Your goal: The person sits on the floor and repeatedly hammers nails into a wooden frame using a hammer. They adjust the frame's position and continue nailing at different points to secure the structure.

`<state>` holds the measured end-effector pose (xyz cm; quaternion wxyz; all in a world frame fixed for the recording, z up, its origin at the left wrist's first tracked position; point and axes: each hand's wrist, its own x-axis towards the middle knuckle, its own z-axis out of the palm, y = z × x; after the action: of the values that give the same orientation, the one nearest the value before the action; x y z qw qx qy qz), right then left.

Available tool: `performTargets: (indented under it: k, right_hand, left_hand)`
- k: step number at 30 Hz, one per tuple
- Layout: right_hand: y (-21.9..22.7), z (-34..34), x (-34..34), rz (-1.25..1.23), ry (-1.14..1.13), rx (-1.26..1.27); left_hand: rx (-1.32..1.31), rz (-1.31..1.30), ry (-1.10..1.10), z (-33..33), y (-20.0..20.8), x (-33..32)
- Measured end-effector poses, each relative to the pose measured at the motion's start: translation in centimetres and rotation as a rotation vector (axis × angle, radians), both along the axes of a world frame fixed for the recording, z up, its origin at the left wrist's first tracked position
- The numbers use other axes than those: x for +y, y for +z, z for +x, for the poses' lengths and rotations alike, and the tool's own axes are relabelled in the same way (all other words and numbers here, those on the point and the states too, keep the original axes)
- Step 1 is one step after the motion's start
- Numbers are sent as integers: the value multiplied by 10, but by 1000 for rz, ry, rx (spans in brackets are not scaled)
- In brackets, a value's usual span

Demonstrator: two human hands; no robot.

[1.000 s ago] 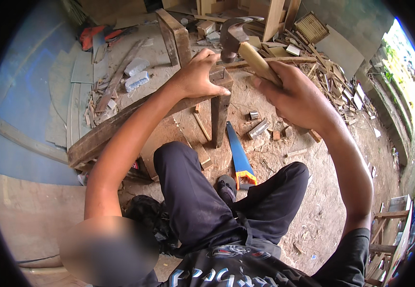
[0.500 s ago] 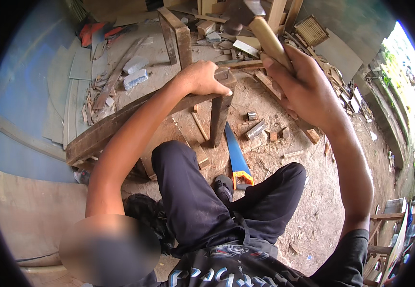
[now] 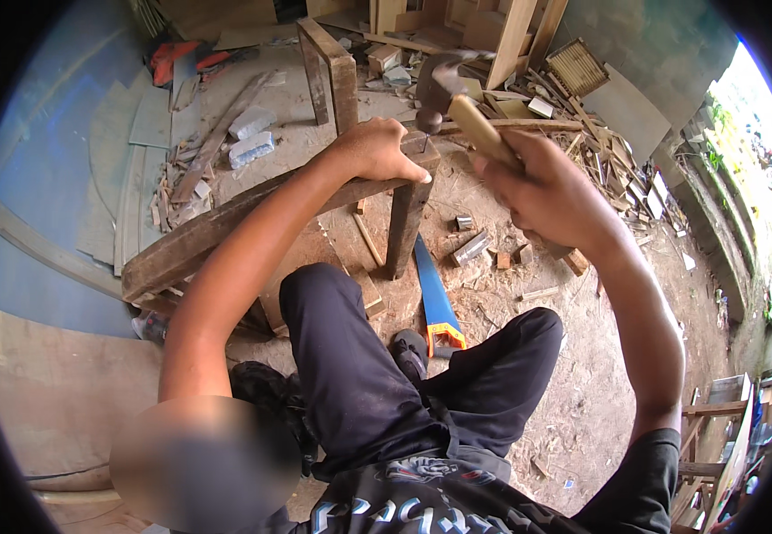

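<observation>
My right hand (image 3: 542, 191) is closed round the wooden handle of a claw hammer (image 3: 482, 126). The hammer's dark head is down at the corner of a dark wooden frame (image 3: 217, 222), its face at or just above the head of an upright nail (image 3: 426, 144). I cannot tell whether they touch. My left hand (image 3: 377, 153) grips the frame's rail beside that corner, thumb pointing toward the nail and most fingers hidden behind the hand. A short leg (image 3: 406, 233) runs down from the corner.
A blue handsaw (image 3: 438, 298) with an orange and black handle lies near my foot. Small wood offcuts (image 3: 472, 247) are scattered over the dusty floor. Scrap wood (image 3: 622, 165) is heaped at the right. An upright part of the frame (image 3: 341, 84) rises beyond my left hand.
My right hand has swung the hammer down and slightly left, bringing its head from above to the nail. My left hand keeps its grip on the frame.
</observation>
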<state>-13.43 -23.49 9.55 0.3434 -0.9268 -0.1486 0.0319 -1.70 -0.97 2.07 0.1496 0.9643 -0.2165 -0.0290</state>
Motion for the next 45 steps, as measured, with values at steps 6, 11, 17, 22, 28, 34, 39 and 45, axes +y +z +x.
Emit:
performTargets:
  k: [6,11,17,22,28,34,39,45]
  right_hand:
    - [-15,-1,-1,30,4,-226]
    - [4,-8,4,-34,-19,9]
    - [-9,-5,3,-83,-3,-115]
    - [-8,-10,8,189,-77,-232]
    - [-9,-8,1,-86,-69,-50]
    - [-6,-11,5,-23,-83,-67]
    - [-3,-8,3,99,-75,-170]
    - [-17,-3,-2,-57,-17,-167]
  left_hand:
    - [15,-53,6,3,-4,7]
    - [11,-71,-24,2,-4,8]
    - [-49,-41,-8,5,-9,5]
    - [4,-63,-24,7,-8,6]
    - [-15,-39,-34,-1,-3,4]
    - [-18,-54,-3,9,-7,4]
    - [-14,-60,-42,9,-8,4]
    - [-10,-35,-11,5,-8,2]
